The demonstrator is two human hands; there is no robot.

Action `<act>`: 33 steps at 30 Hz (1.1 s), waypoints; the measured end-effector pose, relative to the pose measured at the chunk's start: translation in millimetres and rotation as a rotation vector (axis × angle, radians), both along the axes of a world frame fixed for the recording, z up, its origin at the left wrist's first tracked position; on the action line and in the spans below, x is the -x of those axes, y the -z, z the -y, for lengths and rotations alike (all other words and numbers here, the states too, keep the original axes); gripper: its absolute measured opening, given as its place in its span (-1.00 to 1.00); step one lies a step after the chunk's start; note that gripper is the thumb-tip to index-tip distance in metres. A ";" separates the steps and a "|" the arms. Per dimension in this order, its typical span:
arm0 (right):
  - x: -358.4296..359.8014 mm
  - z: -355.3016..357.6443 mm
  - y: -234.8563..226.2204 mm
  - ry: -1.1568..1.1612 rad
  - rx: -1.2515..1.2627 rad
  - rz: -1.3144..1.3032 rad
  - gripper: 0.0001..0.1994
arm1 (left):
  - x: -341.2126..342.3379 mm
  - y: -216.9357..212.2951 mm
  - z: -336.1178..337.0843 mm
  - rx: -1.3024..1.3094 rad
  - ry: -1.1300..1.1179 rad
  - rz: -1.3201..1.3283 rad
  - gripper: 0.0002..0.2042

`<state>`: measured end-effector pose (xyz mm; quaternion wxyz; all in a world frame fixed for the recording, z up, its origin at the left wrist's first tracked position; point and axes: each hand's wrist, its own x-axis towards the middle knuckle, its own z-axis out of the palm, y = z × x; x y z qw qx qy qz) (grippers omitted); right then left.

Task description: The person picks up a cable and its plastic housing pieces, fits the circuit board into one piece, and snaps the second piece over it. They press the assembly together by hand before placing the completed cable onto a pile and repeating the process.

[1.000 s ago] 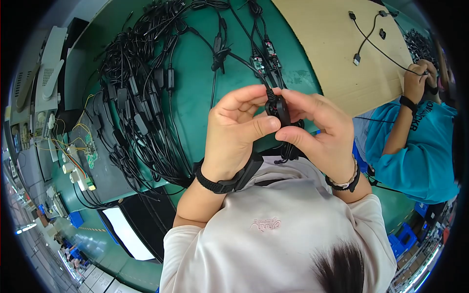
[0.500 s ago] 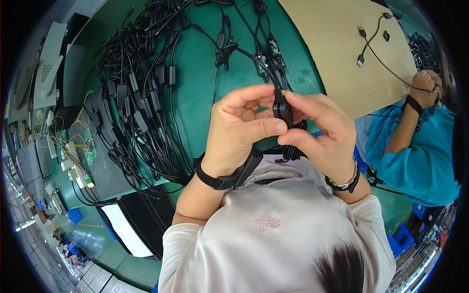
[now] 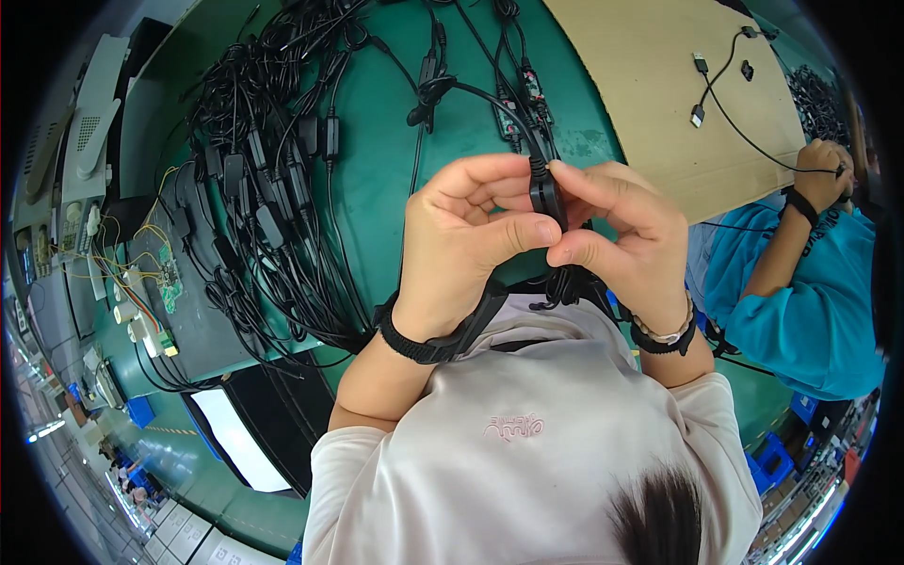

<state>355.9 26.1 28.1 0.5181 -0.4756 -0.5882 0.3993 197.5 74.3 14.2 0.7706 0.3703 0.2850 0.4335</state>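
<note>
At the frame's middle, the left hand (image 3: 463,231) and right hand (image 3: 626,226) share one black casing (image 3: 543,195), each grip narrow, thumb and fingers pinching it. Just above, two exposed circuit boards (image 3: 534,87) lie on the green desk (image 3: 377,132). At upper left, black cables (image 3: 268,184) tangle beyond counting. At upper right, one cardboard sheet (image 3: 650,113) bears two metal-tipped plugs (image 3: 700,64) and one small black piece (image 3: 747,71).

We're looking down from head height, fisheye-wide, close over the left hand (image 3: 463,226) and right hand (image 3: 629,226), worktop (image 3: 377,118) beyond.
</note>
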 end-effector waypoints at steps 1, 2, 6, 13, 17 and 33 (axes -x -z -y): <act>-0.9 0.3 -0.6 0.006 -0.021 0.081 -0.45 | 0.2 -0.4 0.3 -0.001 0.000 0.000 -0.59; -1.2 0.3 -1.1 0.012 -0.042 0.162 -0.44 | 0.6 -0.8 0.9 -0.004 0.003 0.040 -0.60; 5.1 -1.2 -0.2 0.099 -0.170 0.242 -0.49 | 2.1 0.1 0.9 -0.029 0.017 0.123 -0.63; 10.3 -0.8 3.8 0.184 -0.288 0.242 -0.54 | 1.1 -5.2 4.0 -0.092 0.056 -0.031 -0.64; 17.5 -0.1 4.5 0.256 -0.317 0.281 -0.57 | -6.8 -9.0 11.1 -0.114 0.003 0.135 -0.64; -2.5 -6.3 -0.9 -0.063 0.276 -0.227 -0.64 | -2.5 3.6 7.7 -0.532 -0.112 -0.355 -0.71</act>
